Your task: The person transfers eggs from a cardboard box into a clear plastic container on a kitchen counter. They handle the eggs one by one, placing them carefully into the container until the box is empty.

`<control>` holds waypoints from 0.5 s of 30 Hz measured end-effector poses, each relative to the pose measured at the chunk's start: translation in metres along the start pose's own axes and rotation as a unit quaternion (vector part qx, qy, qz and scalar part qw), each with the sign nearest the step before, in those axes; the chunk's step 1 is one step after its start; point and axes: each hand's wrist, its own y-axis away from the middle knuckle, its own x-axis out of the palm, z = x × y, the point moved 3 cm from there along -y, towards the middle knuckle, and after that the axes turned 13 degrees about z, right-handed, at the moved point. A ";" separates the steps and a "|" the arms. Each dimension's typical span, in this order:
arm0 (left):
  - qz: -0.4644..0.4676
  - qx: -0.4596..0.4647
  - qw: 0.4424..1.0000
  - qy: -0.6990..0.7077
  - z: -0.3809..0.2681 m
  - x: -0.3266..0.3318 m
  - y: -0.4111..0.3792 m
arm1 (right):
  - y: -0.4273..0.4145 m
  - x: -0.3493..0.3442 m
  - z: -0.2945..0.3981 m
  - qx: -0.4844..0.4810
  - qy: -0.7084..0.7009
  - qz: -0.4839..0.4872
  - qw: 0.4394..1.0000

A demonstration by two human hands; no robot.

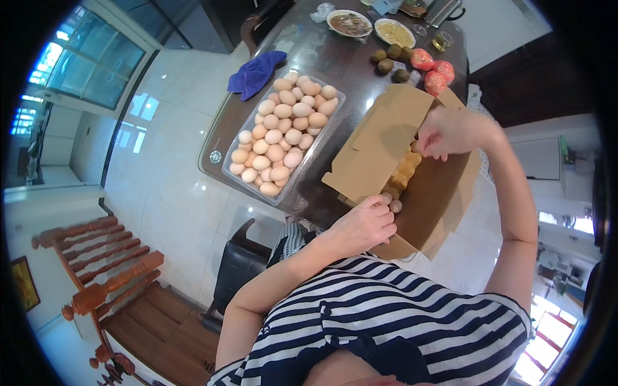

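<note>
An open cardboard box stands before me with its flap folded towards the table. Inside it are a yellowish egg tray and a few eggs at the near end. My left hand is at the box's near edge, its fingers by those eggs; its grip is partly hidden. Over the far end of the tray, my right hand is blurred, its fingertips at an egg. Left of the box, a clear plastic container is heaped with brown eggs.
On the dark table lie a purple cloth, kiwis and red-wrapped round items. Farther back are two plates of food, a glass cup and a metal kettle. A black chair stands at the near left.
</note>
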 end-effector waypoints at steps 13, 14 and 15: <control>-0.026 -0.029 0.999 -0.010 0.000 0.011 0.000 | -0.262 0.103 -0.237 0.218 0.445 -0.140 0.857; -0.029 -0.021 0.999 -0.016 -0.001 0.010 -0.001 | -0.264 0.105 -0.245 0.182 0.466 -0.214 0.839; -0.036 0.001 0.999 -0.015 -0.003 0.009 -0.004 | -0.265 0.111 -0.278 0.197 0.463 -0.227 0.834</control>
